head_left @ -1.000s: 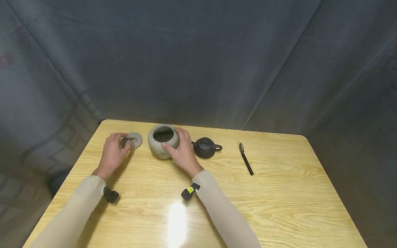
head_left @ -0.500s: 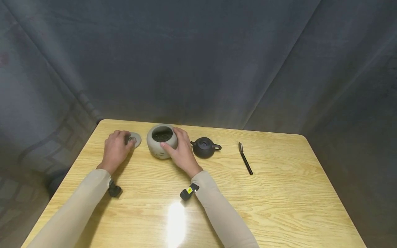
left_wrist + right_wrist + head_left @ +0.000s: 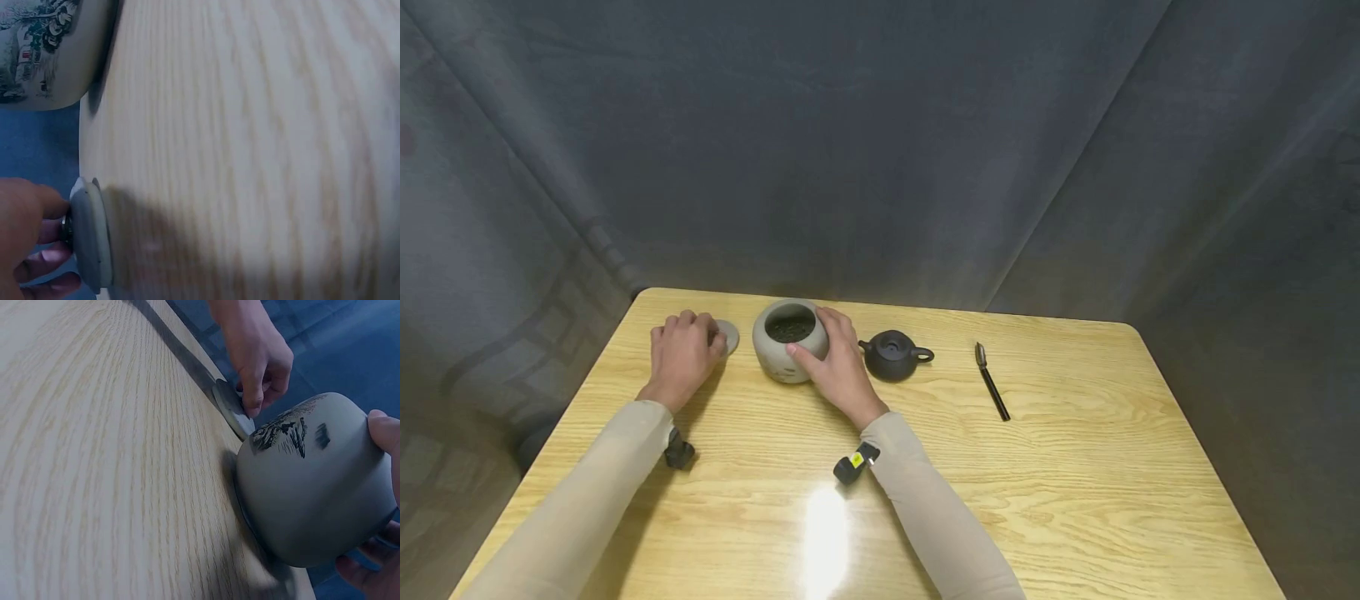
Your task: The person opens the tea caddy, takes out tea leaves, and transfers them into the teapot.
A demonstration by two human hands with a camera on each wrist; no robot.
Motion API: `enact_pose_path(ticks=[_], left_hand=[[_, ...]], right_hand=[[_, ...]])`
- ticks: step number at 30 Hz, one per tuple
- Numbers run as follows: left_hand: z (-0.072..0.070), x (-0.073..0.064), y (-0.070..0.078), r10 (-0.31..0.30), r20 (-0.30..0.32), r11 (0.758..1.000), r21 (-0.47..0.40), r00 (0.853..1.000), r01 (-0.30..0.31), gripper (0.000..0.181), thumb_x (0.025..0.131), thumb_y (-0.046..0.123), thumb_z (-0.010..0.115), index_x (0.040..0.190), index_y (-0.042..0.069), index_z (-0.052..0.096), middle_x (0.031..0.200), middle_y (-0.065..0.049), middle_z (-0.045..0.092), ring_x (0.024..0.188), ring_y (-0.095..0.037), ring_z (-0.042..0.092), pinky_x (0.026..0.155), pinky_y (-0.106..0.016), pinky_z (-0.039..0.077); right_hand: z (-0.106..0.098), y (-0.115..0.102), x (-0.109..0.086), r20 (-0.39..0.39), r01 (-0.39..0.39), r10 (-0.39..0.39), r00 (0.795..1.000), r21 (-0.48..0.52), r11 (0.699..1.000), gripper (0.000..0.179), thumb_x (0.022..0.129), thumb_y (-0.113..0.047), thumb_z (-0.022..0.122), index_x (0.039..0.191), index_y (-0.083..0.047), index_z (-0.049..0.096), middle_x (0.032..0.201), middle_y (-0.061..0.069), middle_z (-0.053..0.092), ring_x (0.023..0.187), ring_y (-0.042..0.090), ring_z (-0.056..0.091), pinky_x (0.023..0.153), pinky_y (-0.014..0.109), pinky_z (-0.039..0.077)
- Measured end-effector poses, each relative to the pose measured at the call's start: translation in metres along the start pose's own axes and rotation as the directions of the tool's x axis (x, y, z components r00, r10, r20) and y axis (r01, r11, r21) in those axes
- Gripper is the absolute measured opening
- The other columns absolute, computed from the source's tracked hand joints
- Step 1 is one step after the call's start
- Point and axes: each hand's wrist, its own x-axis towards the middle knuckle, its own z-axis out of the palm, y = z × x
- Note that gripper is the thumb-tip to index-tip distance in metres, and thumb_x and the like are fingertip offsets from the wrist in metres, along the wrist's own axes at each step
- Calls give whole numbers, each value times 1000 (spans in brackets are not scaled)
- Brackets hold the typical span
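A round grey tea jar point(image 3: 777, 357) with a painted landscape point(image 3: 284, 434) stands near the table's back edge, its mouth uncovered and dark loose leaves point(image 3: 792, 328) inside. My right hand point(image 3: 842, 367) grips it from the right, thumb on the near side and fingers round the far side. Left of the jar lies its flat grey lid point(image 3: 90, 237), low at the tabletop. My left hand point(image 3: 683, 354) pinches the small metal ring on top of the lid, thumb and fingers curled in; the hand covers much of the lid in the head view.
A small dark teapot point(image 3: 891, 357) stands just right of the jar, its spout close to my right hand. Farther right lies a black-handled tea scoop point(image 3: 992, 383). The wooden table point(image 3: 1075, 483) meets a grey curtain point(image 3: 880, 150) at its back edge.
My left hand has shifted slightly right and forward over the lid, covering more of it. The right hand keeps its hold on the jar; the view has drifted slightly.
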Motion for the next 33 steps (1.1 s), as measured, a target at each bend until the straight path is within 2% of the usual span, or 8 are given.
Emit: enact_pose_path(ticks=[5, 11, 16, 19, 22, 26, 29, 33], left_hand=[[-5, -3, 0, 13, 27, 999, 48, 1000, -14, 24, 103, 18, 58, 115, -1, 67, 116, -27, 63, 105, -49, 57, 97, -70, 41], [-7, -8, -4, 43, 19, 995, 87, 999, -45, 27, 106, 24, 61, 116, 0, 67, 113, -27, 64, 104, -49, 60, 95, -70, 42], [-8, -6, -9, 2, 16, 999, 37, 1000, -3, 28, 105, 28, 66, 110, 0, 66, 106, -27, 67, 100, -49, 61, 84, -65, 43], [-10, -1, -10, -49, 50, 998, -35, 998, 51, 32, 104, 27, 65, 114, -3, 68, 108, -29, 70, 100, -51, 64, 82, -64, 44], [-16, 4, -12, -113, 137, 985, -115, 984, 129, 39, 104, 28, 62, 123, -5, 67, 116, -30, 72, 104, -52, 67, 85, -65, 46], [-25, 9, -14, -187, 275, 951, -191, 943, 244, 46, 105, 31, 61, 133, -6, 62, 129, -31, 70, 114, -50, 67, 89, -61, 48], [-31, 11, -15, -203, 316, 942, -196, 927, 273, 47, 104, 31, 63, 134, -6, 61, 133, -31, 69, 118, -50, 65, 93, -60, 46], [-35, 12, -13, -190, 322, 953, -168, 927, 254, 44, 104, 28, 63, 132, -5, 60, 135, -33, 67, 120, -53, 63, 97, -65, 42]], right_hand=[[0, 0, 0, 3, -2, 2, 1000, 2, 1000, 78, 99, -44, 75, 163, -13, 43, 168, 7, 40, 157, 25, 40, 126, 48, 41], [0, 0, 1, 2, -6, 6, 1000, -2, 1000, 78, 99, -44, 75, 163, -13, 43, 167, 7, 40, 156, 25, 40, 126, 48, 40], [0, 1, 1, 0, -1, 1, 1000, -4, 1000, 78, 99, -44, 75, 163, -13, 43, 167, 7, 40, 156, 26, 40, 126, 48, 40], [0, 1, 2, -1, 4, -4, 1000, -6, 1000, 78, 100, -44, 75, 163, -13, 43, 167, 7, 40, 156, 26, 41, 126, 48, 40], [0, 2, 2, -6, 6, -6, 1000, -4, 1000, 78, 99, -45, 75, 163, -13, 43, 167, 7, 40, 156, 26, 41, 126, 49, 40], [2, 2, 3, -8, 9, -9, 1000, 0, 1000, 78, 99, -45, 76, 162, -12, 44, 167, 8, 41, 156, 26, 41, 127, 48, 40], [3, 2, 3, -6, 10, -10, 1000, -3, 1000, 78, 99, -45, 76, 162, -12, 44, 167, 8, 41, 156, 26, 41, 127, 48, 39], [3, 1, 4, -3, 6, -6, 1000, -2, 1000, 78, 99, -44, 76, 162, -12, 44, 167, 7, 42, 156, 26, 40, 127, 48, 40]])
